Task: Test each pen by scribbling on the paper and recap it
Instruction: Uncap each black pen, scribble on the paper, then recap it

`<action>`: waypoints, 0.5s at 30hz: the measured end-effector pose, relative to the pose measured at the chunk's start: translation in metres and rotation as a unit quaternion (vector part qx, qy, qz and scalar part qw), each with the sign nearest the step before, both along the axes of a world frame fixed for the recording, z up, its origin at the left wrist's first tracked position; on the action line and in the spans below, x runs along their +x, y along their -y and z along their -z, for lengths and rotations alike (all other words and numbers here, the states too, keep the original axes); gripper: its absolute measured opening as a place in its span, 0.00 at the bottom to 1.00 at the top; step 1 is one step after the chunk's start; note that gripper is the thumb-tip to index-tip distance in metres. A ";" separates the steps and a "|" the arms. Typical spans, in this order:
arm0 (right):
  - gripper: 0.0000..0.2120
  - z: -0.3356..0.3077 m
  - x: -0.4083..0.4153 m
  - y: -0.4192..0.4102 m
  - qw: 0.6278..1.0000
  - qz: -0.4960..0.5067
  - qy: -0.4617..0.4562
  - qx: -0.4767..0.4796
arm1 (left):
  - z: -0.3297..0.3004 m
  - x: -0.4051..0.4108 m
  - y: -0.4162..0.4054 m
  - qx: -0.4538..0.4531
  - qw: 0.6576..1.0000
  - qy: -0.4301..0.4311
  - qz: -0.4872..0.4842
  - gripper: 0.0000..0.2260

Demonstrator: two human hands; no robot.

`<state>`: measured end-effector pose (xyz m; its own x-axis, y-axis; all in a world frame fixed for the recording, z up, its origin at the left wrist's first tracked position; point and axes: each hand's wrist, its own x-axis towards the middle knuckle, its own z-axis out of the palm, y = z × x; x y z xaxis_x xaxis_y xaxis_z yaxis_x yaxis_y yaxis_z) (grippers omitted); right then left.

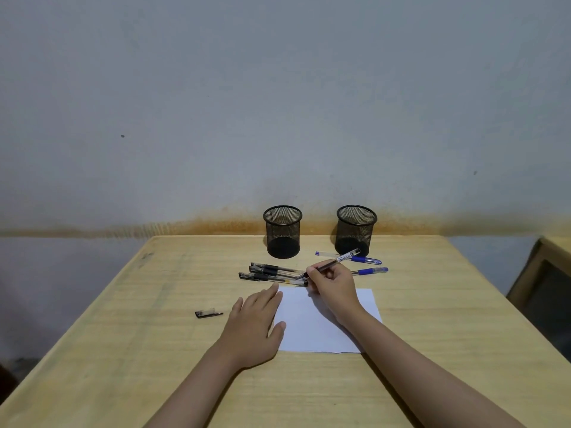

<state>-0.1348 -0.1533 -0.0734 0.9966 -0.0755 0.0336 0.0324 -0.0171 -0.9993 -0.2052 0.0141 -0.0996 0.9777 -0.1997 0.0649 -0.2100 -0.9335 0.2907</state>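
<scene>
While the left hand (256, 322) lay flat with straight fingers at the left edge of the white paper (324, 322), the right hand (332, 284) pinched an uncapped black pen (332, 263), its tip just past the sheet's far edge, over the black pens (272, 273) on the tabletop (123, 350). Its cap (209, 313) lay apart, left of the left hand. Judging from this, the tip might mark the wood, or the sheet might slide.

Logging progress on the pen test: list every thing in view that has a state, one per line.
held pen: uncapped, gripped by right hand
loose cap: off, lying on table
paper: flat, blank, left hand resting at its edge
black pens: lying on table
blue pens: capped, lying
mesh cups: upright, empty
</scene>
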 end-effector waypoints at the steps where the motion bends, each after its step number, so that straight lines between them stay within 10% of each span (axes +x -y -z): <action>1: 0.01 -0.001 0.000 -0.002 1.000 0.005 0.006 -0.002 | 0.000 0.000 0.000 0.004 1.000 -0.001 0.000 0.26; 15: 0.08 -0.001 0.007 -0.027 1.000 -0.019 0.016 0.004 | 0.000 0.000 0.002 -0.042 0.999 0.010 -0.012 0.25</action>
<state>-0.1275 -0.1262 -0.0723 0.9971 -0.0388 0.0655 0.0652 -0.0083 -0.9978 -0.2052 0.0123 -0.0995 0.9803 -0.1703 0.1001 -0.1953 -0.9108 0.3637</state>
